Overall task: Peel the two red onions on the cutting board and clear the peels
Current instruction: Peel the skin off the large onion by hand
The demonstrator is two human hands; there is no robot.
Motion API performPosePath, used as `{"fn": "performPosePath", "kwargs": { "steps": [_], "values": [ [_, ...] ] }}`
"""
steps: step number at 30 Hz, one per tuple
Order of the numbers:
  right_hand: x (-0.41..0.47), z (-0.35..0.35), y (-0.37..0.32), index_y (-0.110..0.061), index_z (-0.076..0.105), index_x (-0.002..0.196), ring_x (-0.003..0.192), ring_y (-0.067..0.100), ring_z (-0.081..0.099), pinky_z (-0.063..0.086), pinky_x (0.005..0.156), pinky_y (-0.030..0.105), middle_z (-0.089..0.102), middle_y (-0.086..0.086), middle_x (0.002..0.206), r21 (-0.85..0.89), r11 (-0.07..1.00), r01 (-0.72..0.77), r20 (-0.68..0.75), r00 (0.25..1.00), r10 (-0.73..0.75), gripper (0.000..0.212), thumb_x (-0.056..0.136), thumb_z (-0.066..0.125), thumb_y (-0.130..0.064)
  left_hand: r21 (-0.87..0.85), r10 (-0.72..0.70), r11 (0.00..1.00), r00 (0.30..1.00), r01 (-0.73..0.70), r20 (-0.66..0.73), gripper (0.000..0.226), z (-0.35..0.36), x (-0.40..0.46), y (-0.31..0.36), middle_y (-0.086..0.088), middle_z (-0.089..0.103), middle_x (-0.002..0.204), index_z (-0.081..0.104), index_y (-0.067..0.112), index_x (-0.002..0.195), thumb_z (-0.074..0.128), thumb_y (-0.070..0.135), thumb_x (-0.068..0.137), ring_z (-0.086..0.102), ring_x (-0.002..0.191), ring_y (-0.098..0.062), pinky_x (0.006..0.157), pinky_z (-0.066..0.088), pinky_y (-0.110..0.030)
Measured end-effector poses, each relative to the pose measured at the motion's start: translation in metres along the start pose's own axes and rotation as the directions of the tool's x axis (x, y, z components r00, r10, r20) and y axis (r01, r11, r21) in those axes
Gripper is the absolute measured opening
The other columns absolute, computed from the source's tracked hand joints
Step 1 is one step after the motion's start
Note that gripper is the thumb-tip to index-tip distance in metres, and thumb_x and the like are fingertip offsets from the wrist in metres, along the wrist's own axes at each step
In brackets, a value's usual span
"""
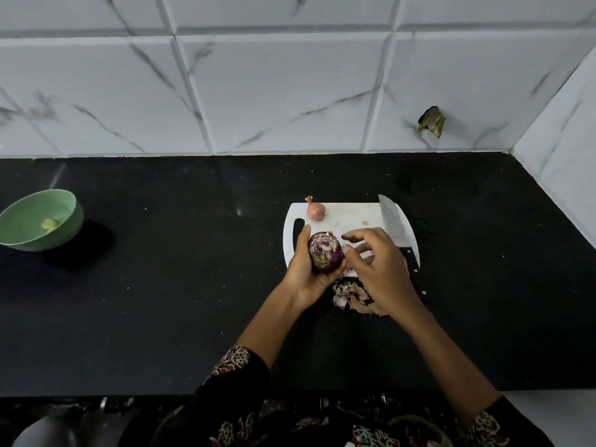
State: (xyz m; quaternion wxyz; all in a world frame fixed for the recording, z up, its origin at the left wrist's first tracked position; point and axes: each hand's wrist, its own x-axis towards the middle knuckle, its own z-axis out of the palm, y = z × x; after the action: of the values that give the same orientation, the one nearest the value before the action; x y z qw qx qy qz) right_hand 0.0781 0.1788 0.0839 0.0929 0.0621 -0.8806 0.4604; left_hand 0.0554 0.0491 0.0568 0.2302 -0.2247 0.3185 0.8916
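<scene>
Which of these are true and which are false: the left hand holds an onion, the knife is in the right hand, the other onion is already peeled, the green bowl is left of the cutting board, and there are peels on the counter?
1. The left hand holds an onion. True.
2. The knife is in the right hand. False: it lies on the cutting board, and the right hand picks at the held onion.
3. The small onion is already peeled. False: its dry skin is still on.
4. The green bowl is left of the cutting board. True.
5. Peels lie on the counter. True.
</scene>
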Motion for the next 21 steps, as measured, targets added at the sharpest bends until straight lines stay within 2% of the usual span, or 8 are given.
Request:
{"fn": "performPosePath", "kwargs": {
  "steps": [3,5,8,10,13,17,21],
  "values": [
    [0.001,0.004,-0.008,-0.014,0.064,0.11,0.088,0.009,0.06,0.052,0.071,0.019,0.06,-0.002,0.106,0.034,0.999,0.038,-0.001,0.999,-0.038,0.024,0.086,0.065,-0.016,0.09,0.005,0.996,1.0,-0.007,0.019,0.057,0.0,-0.001,-0.002,-0.015,0.068,0.116,0.06,0.009,0.123,0.045,0.054,0.093,0.066,0.107,-0.027,0.096,0.05,-0.036],
    [0.0,0.007,-0.008,-0.014,0.066,0.108,0.089,0.011,0.061,0.052,0.075,0.025,0.062,0.0,0.104,0.007,0.999,0.034,0.017,0.999,-0.034,0.024,0.084,0.068,-0.014,0.102,0.005,0.995,1.0,-0.007,0.018,0.058,0.001,-0.001,-0.003,-0.016,0.067,0.117,0.06,0.006,0.124,0.043,0.054,0.094,0.062,0.111,-0.029,0.099,0.048,-0.039],
    [-0.002,0.009,-0.008,-0.013,0.068,0.1,0.087,0.011,0.062,0.053,0.075,0.026,0.065,0.0,0.098,-0.008,1.0,0.02,-0.022,1.0,-0.02,0.019,0.081,0.071,-0.012,0.107,0.018,0.994,1.0,-0.019,0.009,0.057,-0.001,0.003,-0.004,-0.018,0.064,0.123,0.06,0.005,0.122,0.044,0.051,0.094,0.058,0.119,-0.031,0.106,0.043,-0.044],
    [-0.003,0.009,-0.008,-0.013,0.069,0.094,0.084,0.01,0.063,0.053,0.074,0.026,0.067,-0.001,0.093,-0.006,1.0,0.014,-0.051,0.999,-0.015,0.016,0.079,0.072,-0.012,0.116,0.027,0.993,1.0,-0.027,0.003,0.051,0.0,0.004,-0.004,-0.017,0.065,0.12,0.063,0.006,0.115,0.046,0.05,0.094,0.062,0.11,-0.027,0.103,0.045,-0.042],
    [-0.003,0.007,-0.008,-0.011,0.07,0.09,0.081,0.005,0.064,0.052,0.073,0.021,0.069,-0.001,0.087,0.051,0.999,-0.014,-0.076,0.997,0.017,0.014,0.076,0.075,-0.012,0.125,0.034,0.992,0.999,-0.032,-0.018,0.05,0.001,0.004,-0.003,-0.014,0.069,0.108,0.062,0.006,0.115,0.048,0.049,0.093,0.066,0.091,-0.021,0.087,0.053,-0.034],
    [-0.004,0.007,-0.008,-0.005,0.072,0.087,0.08,0.01,0.064,0.052,0.075,0.017,0.07,0.003,0.086,0.03,0.999,0.032,-0.144,0.989,-0.027,0.014,0.074,0.076,-0.006,0.138,0.044,0.99,0.998,-0.038,-0.043,0.054,0.004,0.005,-0.004,-0.016,0.066,0.112,0.059,0.004,0.123,0.05,0.048,0.092,0.064,0.095,-0.022,0.082,0.055,-0.033],
    [-0.007,0.012,-0.01,-0.005,0.073,0.084,0.081,0.014,0.065,0.048,0.077,0.019,0.071,0.006,0.087,-0.122,0.986,0.11,-0.188,0.973,-0.131,0.011,0.073,0.075,-0.001,0.158,0.062,0.986,0.998,-0.058,-0.021,0.043,0.007,0.006,-0.003,-0.011,0.067,0.104,0.061,0.008,0.114,0.05,0.044,0.093,0.064,0.088,-0.019,0.085,0.052,-0.034]
  ]
}}
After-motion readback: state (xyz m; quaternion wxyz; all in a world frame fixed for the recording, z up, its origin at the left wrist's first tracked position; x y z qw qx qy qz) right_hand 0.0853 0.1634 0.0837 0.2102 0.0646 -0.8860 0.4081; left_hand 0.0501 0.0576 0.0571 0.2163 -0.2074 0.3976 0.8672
